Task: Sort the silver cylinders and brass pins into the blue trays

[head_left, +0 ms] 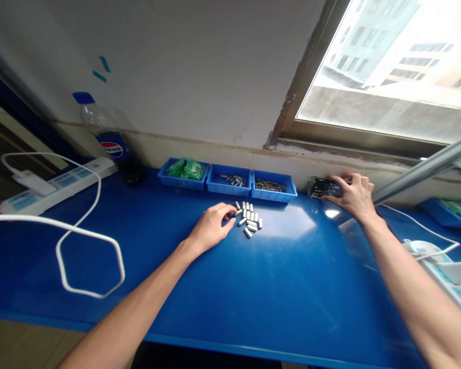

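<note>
Where the left hand point(211, 225) sits low over the blue table point(230, 292), the loose metal pieces point(252, 228) lie just past its fingertips at 3 o'clock, much nearer to it than to the other hand. Its thumb and fingers are curled toward one another with a small gap; something dark shows at the tips, but I cannot tell whether a piece is pinched there. The metal pieces are short, silvery and block-like, bright on top and darker along the sides, gathered in a loose cluster. Their long axes differ: several on the far side point roughly to 12 o'clock, others lean toward 2 o'clock, and the nearest one points to about 10 o'clock. Farther off, at about 2 o'clock from the cluster, the right hand point(355, 197) seems to hold a phone point(322, 188) by its right end, thumb at the near edge and fingers arched over the far one; the phone's long side runs roughly from 9 to 3 o'clock. Beyond the cluster, the middle bin point(228, 189) stands at 11 o'clock with similar pieces inside, the right bin point(274, 195) at 1 o'clock with thin pins, and the left bin point(182, 182) at 10 o'clock with green packets.
</note>
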Demonstrator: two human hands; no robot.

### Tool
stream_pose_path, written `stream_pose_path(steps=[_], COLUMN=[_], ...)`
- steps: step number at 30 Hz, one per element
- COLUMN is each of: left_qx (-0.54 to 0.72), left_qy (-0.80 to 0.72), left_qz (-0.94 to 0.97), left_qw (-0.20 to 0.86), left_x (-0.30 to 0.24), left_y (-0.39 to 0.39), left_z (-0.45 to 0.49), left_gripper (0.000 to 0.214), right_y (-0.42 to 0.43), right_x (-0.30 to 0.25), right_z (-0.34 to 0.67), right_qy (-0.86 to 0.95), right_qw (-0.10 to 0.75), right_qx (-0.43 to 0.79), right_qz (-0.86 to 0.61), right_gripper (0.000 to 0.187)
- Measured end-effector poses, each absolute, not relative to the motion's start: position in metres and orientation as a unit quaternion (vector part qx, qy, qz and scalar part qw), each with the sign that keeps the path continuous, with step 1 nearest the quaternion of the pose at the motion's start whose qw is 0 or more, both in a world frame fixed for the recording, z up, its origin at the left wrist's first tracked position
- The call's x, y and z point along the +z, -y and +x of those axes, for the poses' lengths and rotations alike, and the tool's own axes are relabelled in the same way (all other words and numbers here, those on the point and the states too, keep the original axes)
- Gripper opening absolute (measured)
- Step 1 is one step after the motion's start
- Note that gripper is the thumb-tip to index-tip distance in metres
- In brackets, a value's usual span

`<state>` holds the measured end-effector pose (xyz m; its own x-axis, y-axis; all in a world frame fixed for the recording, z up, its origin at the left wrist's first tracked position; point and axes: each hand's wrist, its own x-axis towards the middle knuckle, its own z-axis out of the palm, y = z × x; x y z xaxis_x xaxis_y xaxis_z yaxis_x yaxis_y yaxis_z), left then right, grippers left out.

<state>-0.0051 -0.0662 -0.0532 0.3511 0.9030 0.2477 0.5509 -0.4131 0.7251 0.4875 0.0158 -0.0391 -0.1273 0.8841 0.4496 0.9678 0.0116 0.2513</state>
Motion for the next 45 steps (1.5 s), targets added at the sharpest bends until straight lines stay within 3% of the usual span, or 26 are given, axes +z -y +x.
stream_pose_path(steps=[12, 18, 24, 33, 39, 42, 45], left_qx=[0.319, 0.322, 0.326, 0.33, 0.297, 0.262, 0.223], left_qy=[-0.472, -0.474, -0.469, -0.469, -0.465, -0.461, -0.453], left_qz=[0.776, 0.774, 0.774, 0.773, 0.791, 0.81, 0.83], left_qw=[0.27, 0.269, 0.274, 0.274, 0.264, 0.251, 0.238], left_x=[-0.054, -0.053, -0.056, -0.058, -0.05, -0.043, -0.036], left_y=[0.066, 0.066, 0.065, 0.064, 0.059, 0.053, 0.047], left_z=[-0.005, -0.005, -0.005, -0.005, -0.008, -0.009, -0.008], left_gripper=[0.017, 0.018, 0.018, 0.018, 0.017, 0.016, 0.015], right_y=[-0.012, -0.011, -0.018, -0.023, -0.01, 0.007, 0.029], right_x=[-0.028, -0.042, -0.051, -0.049, -0.036, -0.027, -0.024], right_z=[0.473, 0.479, 0.488, 0.479, 0.435, 0.389, 0.329], right_qy=[0.692, 0.663, 0.592, 0.571, 0.617, 0.649, 0.713], right_qw=[0.043, 0.121, 0.188, 0.205, 0.303, 0.348, 0.348], right_qx=[-0.247, -0.204, -0.195, -0.191, -0.235, -0.161, 0.0], right_qz=[-0.677, -0.71, -0.759, -0.772, -0.687, -0.657, -0.609], right_gripper=[0.066, 0.072, 0.054, 0.048, 0.04, 0.036, 0.036])
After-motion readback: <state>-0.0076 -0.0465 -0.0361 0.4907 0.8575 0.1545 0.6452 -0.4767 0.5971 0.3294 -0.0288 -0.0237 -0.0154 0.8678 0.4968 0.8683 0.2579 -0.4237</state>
